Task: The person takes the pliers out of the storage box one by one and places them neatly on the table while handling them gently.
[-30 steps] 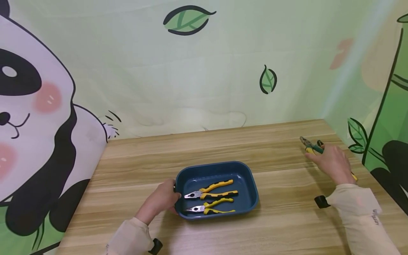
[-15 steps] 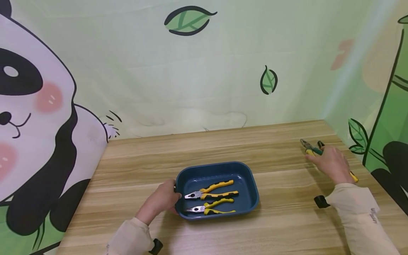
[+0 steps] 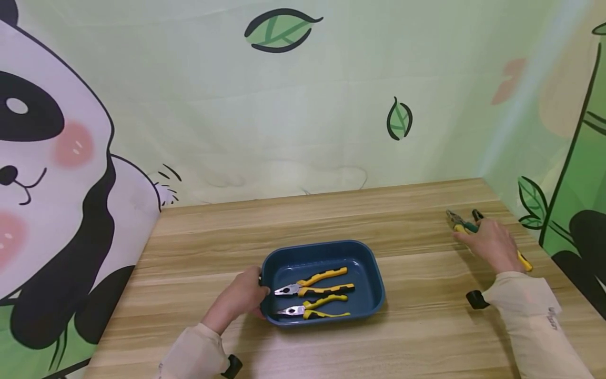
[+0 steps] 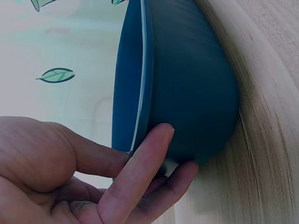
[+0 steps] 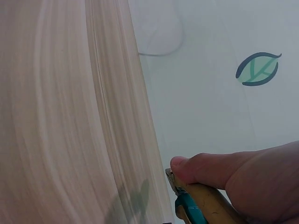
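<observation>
In the head view my left hand [image 3: 240,293] grips the left end of a dark blue plastic tray [image 3: 374,263]. The left wrist view shows the thumb [image 4: 100,156] at the rim and the other fingers against the outer wall. Inside the tray lie combination pliers [image 3: 326,289] and, nearer me, long-nose pliers [image 3: 326,314], both yellow and black. At the right, my right hand [image 3: 492,242] holds pliers [image 3: 457,221] with green and yellow handles, steel head pointing away and left. Its thumb [image 5: 205,168] lies along the yellow handle near the head; the palm hides the middle.
A black tip [image 3: 477,214] sticks out just beyond the right hand. The wood-grain table [image 3: 416,337] ends at the back against a printed wall cloth [image 3: 303,131] with a panda and leaves. On the right, the cloth stands close to the right hand.
The head of the held pliers has dipped slightly toward the table. More of the yellow end shows behind my right hand. My left hand and the tray stay in place.
</observation>
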Demonstrator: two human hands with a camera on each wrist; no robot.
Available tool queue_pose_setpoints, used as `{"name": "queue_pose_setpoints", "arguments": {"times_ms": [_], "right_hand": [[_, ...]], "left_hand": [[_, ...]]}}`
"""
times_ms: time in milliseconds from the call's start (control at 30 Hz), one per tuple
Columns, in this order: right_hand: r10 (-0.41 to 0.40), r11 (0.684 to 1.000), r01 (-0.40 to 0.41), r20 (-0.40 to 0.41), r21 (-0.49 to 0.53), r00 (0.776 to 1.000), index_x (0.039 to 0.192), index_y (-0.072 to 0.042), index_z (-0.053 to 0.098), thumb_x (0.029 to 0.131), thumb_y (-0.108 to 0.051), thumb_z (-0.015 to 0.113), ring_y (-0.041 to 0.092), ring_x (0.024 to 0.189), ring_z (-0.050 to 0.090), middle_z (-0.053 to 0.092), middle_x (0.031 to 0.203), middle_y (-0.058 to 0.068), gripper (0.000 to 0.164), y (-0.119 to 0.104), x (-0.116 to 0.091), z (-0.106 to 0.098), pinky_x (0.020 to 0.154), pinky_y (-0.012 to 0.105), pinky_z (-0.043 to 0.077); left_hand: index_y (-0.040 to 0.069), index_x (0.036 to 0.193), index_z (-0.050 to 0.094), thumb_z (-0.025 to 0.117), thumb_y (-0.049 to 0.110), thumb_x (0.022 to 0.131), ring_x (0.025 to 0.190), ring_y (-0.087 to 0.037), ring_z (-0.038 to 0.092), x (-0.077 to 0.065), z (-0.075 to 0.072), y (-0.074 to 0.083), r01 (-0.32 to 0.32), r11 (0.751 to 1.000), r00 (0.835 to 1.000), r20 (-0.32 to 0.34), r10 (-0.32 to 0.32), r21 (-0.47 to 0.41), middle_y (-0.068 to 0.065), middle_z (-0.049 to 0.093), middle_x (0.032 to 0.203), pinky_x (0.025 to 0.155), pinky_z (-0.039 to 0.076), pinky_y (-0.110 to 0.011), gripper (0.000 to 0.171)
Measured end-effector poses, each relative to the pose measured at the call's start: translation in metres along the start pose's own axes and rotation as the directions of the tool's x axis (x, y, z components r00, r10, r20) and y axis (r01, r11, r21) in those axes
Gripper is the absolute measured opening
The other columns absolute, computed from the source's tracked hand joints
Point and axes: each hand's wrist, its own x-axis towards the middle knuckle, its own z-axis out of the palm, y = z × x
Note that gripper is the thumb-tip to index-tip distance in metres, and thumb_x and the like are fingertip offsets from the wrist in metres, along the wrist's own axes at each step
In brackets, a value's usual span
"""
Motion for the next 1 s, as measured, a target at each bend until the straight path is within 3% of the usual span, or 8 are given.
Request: {"name": "queue_pose_setpoints", "arguments": {"times_ms": [200, 367, 533, 633, 733, 1000], "right_hand": [[0.019, 1.000, -0.019, 0.023, 0.007, 1.000, 0.137, 0.028, 0.039, 0.097, -0.041, 0.069, 0.049, 0.094, 0.056, 0.049, 0.124, 0.048, 0.085, 0.000, 0.000, 0.001, 0.070, 0.054, 0.053], [0.017, 1.000, -0.017, 0.023, 0.004, 1.000, 0.136, 0.028, 0.040, 0.097, -0.040, 0.070, 0.042, 0.084, 0.054, 0.053, 0.118, 0.045, 0.084, 0.000, 0.002, 0.003, 0.065, 0.047, 0.051], [0.007, 1.000, -0.008, 0.022, 0.011, 1.000, 0.132, 0.027, 0.045, 0.096, -0.038, 0.071, 0.034, 0.074, 0.050, 0.057, 0.094, 0.030, 0.078, 0.001, 0.005, 0.005, 0.057, 0.037, 0.043], [-0.007, 1.000, 0.006, 0.021, 0.020, 1.000, 0.123, 0.026, 0.050, 0.096, -0.036, 0.071, 0.029, 0.066, 0.047, 0.050, 0.078, 0.017, 0.071, 0.001, 0.006, 0.007, 0.053, 0.033, 0.037], [-0.007, 1.000, 0.006, 0.026, 0.029, 1.000, 0.117, 0.023, 0.052, 0.096, -0.036, 0.071, 0.026, 0.064, 0.045, 0.045, 0.074, 0.012, 0.066, 0.002, 0.007, 0.008, 0.052, 0.032, 0.035], [0.024, 0.999, -0.026, 0.050, 0.030, 0.998, 0.133, 0.026, 0.044, 0.095, -0.039, 0.072, 0.032, 0.072, 0.047, 0.048, 0.083, 0.016, 0.080, 0.001, 0.011, 0.007, 0.059, 0.035, 0.038]], "left_hand": [[-0.019, 0.130, 0.047, 0.057, -0.008, 0.099, 0.064, -0.029, 0.073, 0.001, -0.001, 0.001, 0.009, 1.000, 1.000, 0.008, -0.009, 0.014, -0.033, 0.062, 0.107, 0.058, 0.067, -0.037, 0.035], [-0.019, 0.131, 0.047, 0.057, -0.008, 0.099, 0.065, -0.029, 0.073, 0.001, -0.001, 0.001, 0.011, 1.000, 1.000, 0.008, -0.011, 0.024, -0.034, 0.062, 0.110, 0.057, 0.067, -0.036, 0.036], [-0.019, 0.130, 0.047, 0.057, -0.009, 0.098, 0.064, -0.030, 0.073, 0.001, -0.001, 0.001, 0.004, 1.000, 1.000, 0.006, -0.004, 0.014, -0.035, 0.062, 0.109, 0.055, 0.066, -0.034, 0.035], [-0.019, 0.128, 0.048, 0.057, -0.009, 0.098, 0.064, -0.031, 0.073, 0.001, 0.000, 0.001, 0.001, 1.000, 1.000, 0.001, -0.002, 0.003, -0.034, 0.062, 0.107, 0.053, 0.066, -0.034, 0.034], [-0.020, 0.128, 0.048, 0.057, -0.010, 0.098, 0.064, -0.031, 0.072, 0.001, -0.001, 0.001, 0.004, 1.000, 1.000, 0.000, -0.004, -0.005, -0.033, 0.062, 0.106, 0.053, 0.066, -0.034, 0.033], [-0.020, 0.133, 0.046, 0.056, -0.008, 0.099, 0.065, -0.029, 0.073, 0.000, -0.002, 0.002, 0.015, 1.000, 1.000, 0.016, -0.015, 0.021, -0.033, 0.062, 0.110, 0.055, 0.066, -0.034, 0.037]]}}
